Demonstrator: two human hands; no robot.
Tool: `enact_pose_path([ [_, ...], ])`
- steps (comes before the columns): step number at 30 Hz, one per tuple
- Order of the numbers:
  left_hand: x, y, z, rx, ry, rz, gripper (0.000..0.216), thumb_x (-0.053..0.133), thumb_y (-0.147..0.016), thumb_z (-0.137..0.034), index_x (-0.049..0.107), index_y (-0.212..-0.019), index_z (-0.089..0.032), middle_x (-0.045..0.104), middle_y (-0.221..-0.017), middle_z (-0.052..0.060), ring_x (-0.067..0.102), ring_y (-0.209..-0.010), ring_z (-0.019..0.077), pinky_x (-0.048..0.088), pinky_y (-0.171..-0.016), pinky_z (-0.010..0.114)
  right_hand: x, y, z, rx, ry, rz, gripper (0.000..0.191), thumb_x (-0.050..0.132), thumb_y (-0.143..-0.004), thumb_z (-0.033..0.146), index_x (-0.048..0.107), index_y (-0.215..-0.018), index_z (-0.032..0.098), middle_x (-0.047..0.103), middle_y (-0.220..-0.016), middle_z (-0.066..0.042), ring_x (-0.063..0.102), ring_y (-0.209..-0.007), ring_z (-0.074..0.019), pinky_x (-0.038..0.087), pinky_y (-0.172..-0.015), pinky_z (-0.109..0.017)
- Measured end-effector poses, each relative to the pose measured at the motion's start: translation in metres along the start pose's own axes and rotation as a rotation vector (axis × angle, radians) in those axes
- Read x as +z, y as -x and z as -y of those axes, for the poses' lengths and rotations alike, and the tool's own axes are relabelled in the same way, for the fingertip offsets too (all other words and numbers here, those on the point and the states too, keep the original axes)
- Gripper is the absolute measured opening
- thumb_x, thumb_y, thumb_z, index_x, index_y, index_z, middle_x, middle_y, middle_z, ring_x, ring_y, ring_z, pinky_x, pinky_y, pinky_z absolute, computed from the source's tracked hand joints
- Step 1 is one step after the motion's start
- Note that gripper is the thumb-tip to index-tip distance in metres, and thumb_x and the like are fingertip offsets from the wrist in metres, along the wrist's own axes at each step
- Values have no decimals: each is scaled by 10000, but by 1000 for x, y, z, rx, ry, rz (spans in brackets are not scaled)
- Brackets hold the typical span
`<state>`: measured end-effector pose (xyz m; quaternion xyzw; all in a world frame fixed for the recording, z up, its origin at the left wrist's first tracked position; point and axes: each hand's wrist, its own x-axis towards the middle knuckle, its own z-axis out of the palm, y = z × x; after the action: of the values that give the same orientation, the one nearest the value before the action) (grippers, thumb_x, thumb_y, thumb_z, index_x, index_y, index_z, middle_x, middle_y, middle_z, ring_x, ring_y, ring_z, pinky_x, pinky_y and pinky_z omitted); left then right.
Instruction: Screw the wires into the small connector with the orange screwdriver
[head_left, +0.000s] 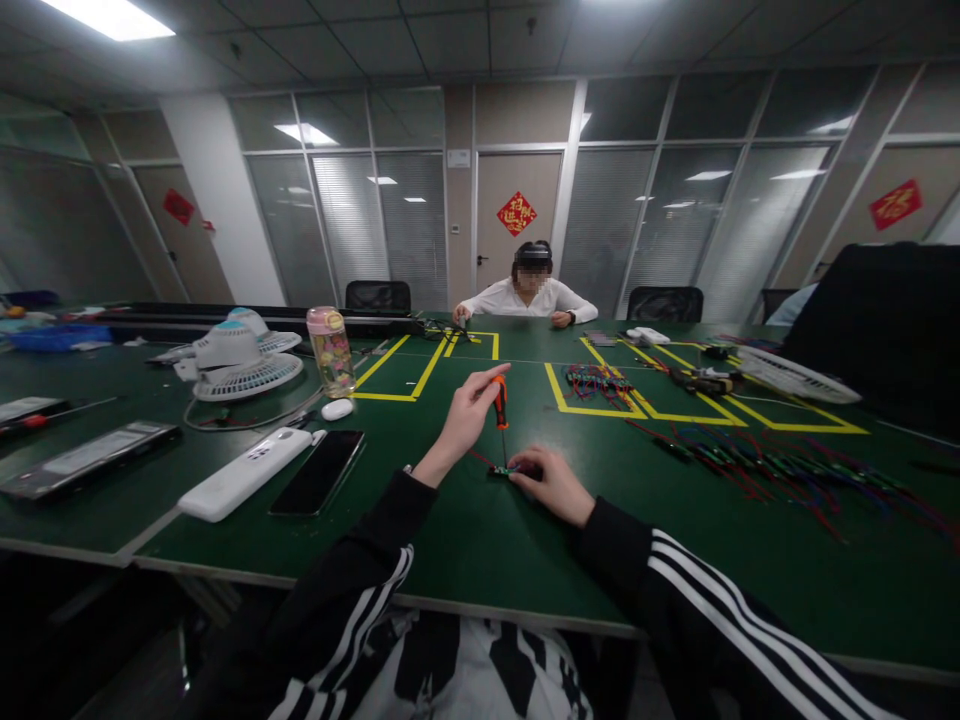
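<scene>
My left hand [474, 408] grips an orange and black screwdriver [501, 405] by its handle, the shaft pointing straight down. The screwdriver's tip meets a small green circuit board [498, 471] lying on the green table [450, 540]. My right hand [551, 482] is closed at the board's right end, its fingertips pinching it. A thin red wire runs off the board to the left; whatever lies under the right fingers is hidden.
Left of my arms lie a black phone [318, 473], a white power bank [245, 472], a bottle [331, 352] and a white fan [244, 360]. Wired circuit boards [795, 465] spread at right, with more wires [600, 386] inside yellow tape. A person [529, 292] sits opposite.
</scene>
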<state>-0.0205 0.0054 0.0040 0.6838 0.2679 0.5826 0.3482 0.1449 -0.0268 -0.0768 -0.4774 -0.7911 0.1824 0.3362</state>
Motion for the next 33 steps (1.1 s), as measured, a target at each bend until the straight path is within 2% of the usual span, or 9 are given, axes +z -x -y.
enact_pose_path([
  [3,1,0,1,-42,81,43,359,512,-835,-251,570,-1180,-168,643,-1014,66,612,-887,145,465,-828,280,0,0,1,11,8,4,140,607,-763,215,689,-861,158,559,-753,-29,532,-682,-140,416,-640,-250],
  [8,3,0,1,12,-49,-37,313,581,-793,-275,637,-1085,-178,610,-1004,56,584,-860,133,466,-785,244,-1,0,4,20,8,10,130,603,-768,208,689,-852,160,561,-762,-31,533,-676,-136,411,-638,-248],
  [12,4,0,-2,-21,53,71,360,484,-853,-248,564,-1197,-179,627,-1037,64,589,-940,140,444,-868,273,-2,0,4,20,14,4,136,603,-769,210,690,-860,160,561,-753,-33,528,-681,-142,409,-636,-253],
  [15,6,1,-4,-30,77,71,364,538,-822,-252,578,-1172,-160,647,-997,65,605,-877,137,462,-823,266,-3,-1,4,16,7,9,136,605,-769,210,693,-860,160,566,-751,-33,531,-687,-143,415,-650,-257],
  [21,6,2,-4,-10,-5,30,319,582,-793,-262,625,-1096,-170,638,-952,42,586,-798,112,463,-744,222,-11,-1,0,-5,-15,96,269,617,-761,236,671,-1014,159,600,-815,-51,558,-724,-162,439,-691,-287],
  [23,4,2,-4,-11,-7,31,326,573,-800,-264,618,-1109,-171,635,-982,44,586,-815,114,461,-754,223,-20,-1,0,-39,-34,163,409,636,-746,248,615,-1147,173,614,-887,-65,572,-782,-180,448,-739,-313],
  [26,3,2,-2,-27,1,26,342,576,-799,-270,609,-1125,-173,641,-966,40,591,-805,114,462,-753,227,-45,0,-2,-79,-212,405,603,627,-767,308,441,-1333,219,625,-1064,-79,581,-945,-203,441,-845,-342],
  [30,2,1,2,-41,12,17,342,577,-798,-274,611,-1123,-174,648,-935,35,595,-790,113,464,-741,226,-92,4,-5,-89,-397,705,559,651,-748,404,523,-1267,241,489,-1333,-85,419,-1244,-236,299,-1024,-376],
  [33,1,0,2,-46,8,13,341,576,-798,-273,612,-1122,-174,652,-937,36,599,-787,113,466,-744,227,-116,11,-12,-88,-582,669,449,714,-651,494,681,-1042,275,479,-1335,-85,417,-1243,-241,320,-986,-379],
])
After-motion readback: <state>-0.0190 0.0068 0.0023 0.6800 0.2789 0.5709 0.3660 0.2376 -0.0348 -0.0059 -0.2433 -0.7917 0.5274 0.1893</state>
